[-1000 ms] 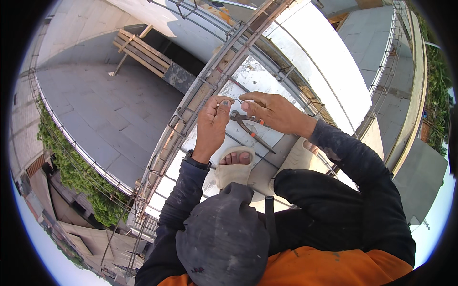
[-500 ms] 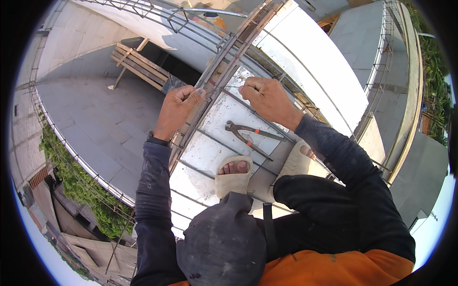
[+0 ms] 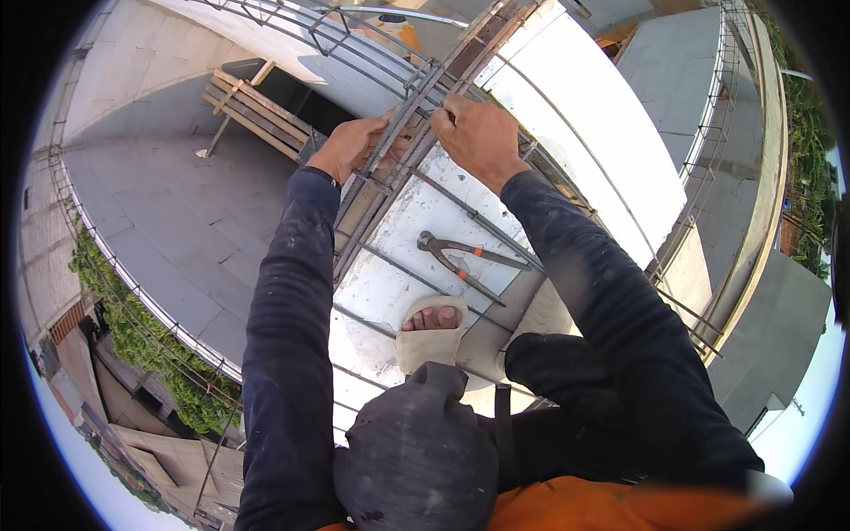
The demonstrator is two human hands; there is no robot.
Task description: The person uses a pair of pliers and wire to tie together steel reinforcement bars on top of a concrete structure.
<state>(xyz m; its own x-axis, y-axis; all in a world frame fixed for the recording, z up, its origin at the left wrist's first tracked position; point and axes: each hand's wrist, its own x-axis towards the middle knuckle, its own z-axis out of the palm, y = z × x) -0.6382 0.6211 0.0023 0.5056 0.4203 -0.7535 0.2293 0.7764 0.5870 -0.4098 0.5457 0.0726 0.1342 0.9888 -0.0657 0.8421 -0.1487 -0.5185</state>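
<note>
My left hand (image 3: 352, 147) is at the left side of a long steel rebar cage (image 3: 386, 187), its fingers stretched in between and under the bars, partly hidden by them. Closed in a pinch, my right hand (image 3: 482, 134) rests over the cage's right side; whatever lies between its fingertips is too small to make out. Thin crossbars run out from the cage over the white slab. Below my right hand, a pair of end-cutting pincers (image 3: 434, 244) with dark handles and orange marks lies with its handles spread.
My sandalled foot (image 3: 432, 323) stands on the white slab (image 3: 390, 232) among the crossbars. To the left, a lower grey block floor (image 3: 195, 203) drops away beside a wooden plank frame (image 3: 257, 115). Another rebar cage (image 3: 328, 40) joins from the upper left.
Both hands have moved forward along the cage. My left hand has gone from a closed grip above the bars to reaching between them. The pincers stay where they were.
</note>
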